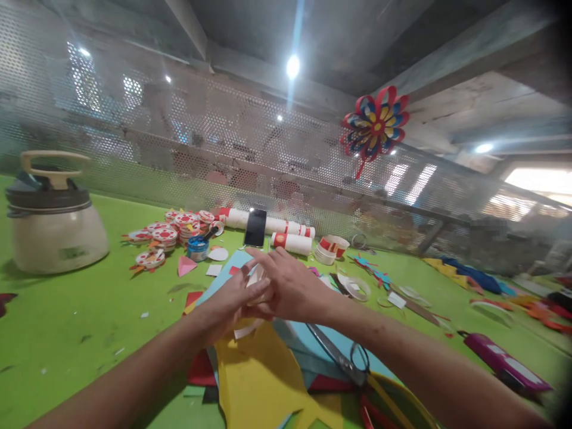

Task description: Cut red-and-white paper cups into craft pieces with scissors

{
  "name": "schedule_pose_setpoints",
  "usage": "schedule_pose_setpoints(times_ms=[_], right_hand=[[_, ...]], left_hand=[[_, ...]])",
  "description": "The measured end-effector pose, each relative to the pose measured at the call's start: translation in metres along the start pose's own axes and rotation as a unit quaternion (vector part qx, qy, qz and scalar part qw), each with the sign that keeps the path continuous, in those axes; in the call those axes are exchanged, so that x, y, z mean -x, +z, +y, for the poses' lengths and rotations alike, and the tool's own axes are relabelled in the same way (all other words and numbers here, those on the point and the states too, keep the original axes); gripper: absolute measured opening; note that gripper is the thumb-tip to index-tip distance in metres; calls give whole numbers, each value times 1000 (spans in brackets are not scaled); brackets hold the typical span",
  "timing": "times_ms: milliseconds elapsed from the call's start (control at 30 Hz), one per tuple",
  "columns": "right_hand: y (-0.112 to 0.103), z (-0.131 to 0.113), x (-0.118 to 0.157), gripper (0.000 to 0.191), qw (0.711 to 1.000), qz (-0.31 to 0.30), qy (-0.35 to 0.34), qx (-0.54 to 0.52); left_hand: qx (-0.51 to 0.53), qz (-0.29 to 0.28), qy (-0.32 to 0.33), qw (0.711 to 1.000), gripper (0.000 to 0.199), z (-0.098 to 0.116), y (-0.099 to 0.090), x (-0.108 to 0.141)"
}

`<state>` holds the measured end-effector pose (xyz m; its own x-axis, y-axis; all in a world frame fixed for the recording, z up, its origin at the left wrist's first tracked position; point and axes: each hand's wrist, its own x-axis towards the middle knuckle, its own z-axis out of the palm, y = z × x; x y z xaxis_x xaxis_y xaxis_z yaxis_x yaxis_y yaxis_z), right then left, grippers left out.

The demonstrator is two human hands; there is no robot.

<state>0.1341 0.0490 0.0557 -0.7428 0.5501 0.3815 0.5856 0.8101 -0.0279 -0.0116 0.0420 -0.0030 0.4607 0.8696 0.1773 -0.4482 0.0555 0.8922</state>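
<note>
My left hand (232, 298) and my right hand (295, 283) meet over the middle of the table, fingers closed around a small white paper piece (246, 329). A curled strip of it hangs below the fingers, and the rest is mostly hidden by them. Under my hands lie a yellow sheet (254, 375) with cut edges and light blue sheets (223, 274). Beneath my right forearm, scissors (333, 354) lie on the sheets.
Finished red-and-white paper pieces (163, 232), a blue-labelled jar (197, 248), a phone (255, 227) and white rolls (292, 243) stand behind. A large flask (56, 220) is at left, a purple box cutter (504, 363) at right. A paper flower (376, 126) hangs by the mesh.
</note>
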Motion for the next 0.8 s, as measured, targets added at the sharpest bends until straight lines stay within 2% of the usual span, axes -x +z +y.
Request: schedule_pose_setpoints(times_ms=[100, 233, 367, 467, 533, 667, 800], right_hand=[[-5, -1, 7, 84, 999, 20, -7, -33], [-11, -1, 22, 89, 995, 72, 18, -74], [-1, -7, 33, 82, 983, 145, 26, -105], [11, -13, 36, 79, 976, 194, 1, -104], [15, -14, 36, 78, 973, 203, -3, -111], [12, -9, 38, 76, 972, 195, 14, -130], [10, 0, 44, 75, 972, 178, 11, -150]], left_hand=[[30, 22, 2, 999, 65, 1, 1, 2], [124, 41, -16, 991, 32, 11, 3, 5], [193, 43, -23, 980, 27, 16, 10, 11], [202, 15, -49, 978, 28, 16, 14, 16], [194, -25, -69, 978, 35, 14, 15, 17], [142, -100, -79, 982, 49, 8, 12, 15], [107, -106, -69, 986, 49, -4, 7, 11]])
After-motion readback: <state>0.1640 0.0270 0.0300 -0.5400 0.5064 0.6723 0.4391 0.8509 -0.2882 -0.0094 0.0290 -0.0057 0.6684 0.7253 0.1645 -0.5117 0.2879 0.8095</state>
